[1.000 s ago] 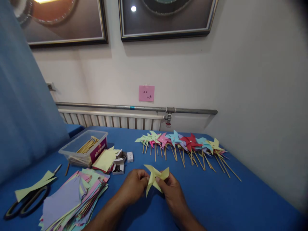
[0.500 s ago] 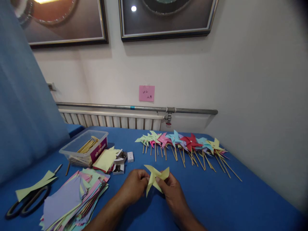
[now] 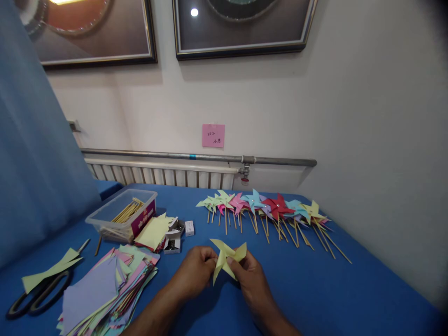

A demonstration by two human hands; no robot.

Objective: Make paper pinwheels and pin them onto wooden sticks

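Observation:
Between my hands is a pale yellow paper pinwheel (image 3: 224, 259), its corners folded in to the middle, with no stick showing on it. My right hand (image 3: 250, 275) pinches it, thumb pressed near the centre and fingers behind the paper. My left hand (image 3: 196, 270) is closed at the pinwheel's left side, fingertips pinched together; whatever they hold is hidden. Beyond my hands stand small open boxes of dark metal pins (image 3: 172, 243) and a small white box (image 3: 189, 228). A row of finished pinwheels (image 3: 278, 206) in several colours lies at the back right, sticks pointing toward me.
On the left are a clear plastic tub (image 3: 105, 223) of wooden sticks, a yellow paper stack (image 3: 154, 232), a pile of coloured paper (image 3: 91, 294) and black-handled scissors (image 3: 51, 294) under a paper scrap. A blue cover (image 3: 315, 294) spreads over the table. Behind run a pipe and radiator.
Hardly anything differs. Both hands hold the same pose around the yellow pinwheel, and the view has shifted very slightly.

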